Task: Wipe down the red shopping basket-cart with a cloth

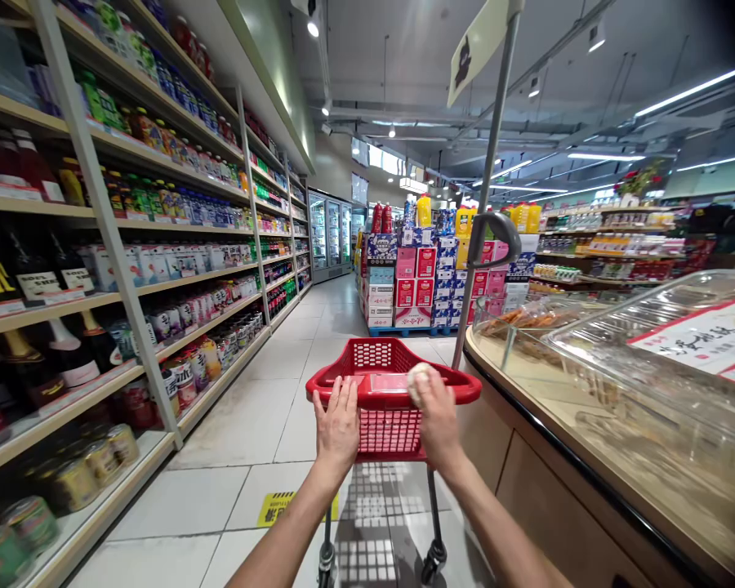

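Note:
A red plastic shopping cart (380, 359) stands in front of me in a store aisle. My left hand (336, 426) rests on the near rim of its basket, fingers lying over the handle bar. My right hand (436, 418) is closed on the same bar and also holds a small pale round thing (417, 379) against it. I cannot make out what that thing is. The basket looks empty from here.
Shelves of bottles, cans and jars (159, 269) run along the left. A curved wooden counter with clear lidded food bins (649, 359) stands close on the right. A stacked pallet display of boxes (416, 282) sits ahead, fridges (329, 233) behind. A metal pole (487, 188) rises beside the cart.

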Available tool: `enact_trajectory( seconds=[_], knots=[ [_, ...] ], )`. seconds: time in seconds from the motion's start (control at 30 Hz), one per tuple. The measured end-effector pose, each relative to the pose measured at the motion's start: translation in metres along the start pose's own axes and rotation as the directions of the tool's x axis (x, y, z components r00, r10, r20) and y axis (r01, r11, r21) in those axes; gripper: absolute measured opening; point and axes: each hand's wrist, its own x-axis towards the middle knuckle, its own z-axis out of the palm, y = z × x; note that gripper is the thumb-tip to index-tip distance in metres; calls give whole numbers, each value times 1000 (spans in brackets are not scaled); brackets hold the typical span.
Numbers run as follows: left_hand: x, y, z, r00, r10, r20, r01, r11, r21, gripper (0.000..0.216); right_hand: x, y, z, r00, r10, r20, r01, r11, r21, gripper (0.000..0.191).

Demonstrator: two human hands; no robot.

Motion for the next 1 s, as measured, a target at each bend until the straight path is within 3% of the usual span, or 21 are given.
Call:
enact_trajectory(
  seconds=[0.13,0.2,0.33,0.37,0.5,0.57,0.67,0.7,0.87,1.0],
  knots=[
    [-2,-2,-5,997,69,21,-69,997,23,49,-4,-32,10,963,-248,103,241,968,74,52],
    [-4,-3,-7,997,64,33,-65,998,25,50,-2,-24,7,980,-183,77,180,982,51,54],
    [-6,-1,-10,998,-2,70,2,1000,10,53,6,-3,-2,998,69,-1,-69,998,4,52],
    [-5,0,-10,997,-7,76,7,1000,4,54,6,-6,-1,998,60,13,-60,998,18,51],
    [-6,-5,-12,996,20,85,-19,1000,-11,54,-1,-24,7,975,-197,102,184,975,127,50],
    [-8,-9,-12,997,-5,74,4,1000,6,54,-1,-19,7,985,-158,76,149,982,112,54],
    [-11,-11,-12,996,-57,63,55,998,36,56,4,-6,3,998,68,-7,-68,997,44,59],
    [-11,-11,-13,996,-67,65,64,997,40,56,5,-5,2,996,87,-18,-87,995,40,59],
    [-3,-18,-20,996,-35,87,36,999,-12,48,1,-21,4,979,-193,66,185,976,119,51],
    [11,-27,-32,990,-65,126,74,995,-68,39,-5,-5,3,996,-89,-30,92,988,126,52]
  ],
)
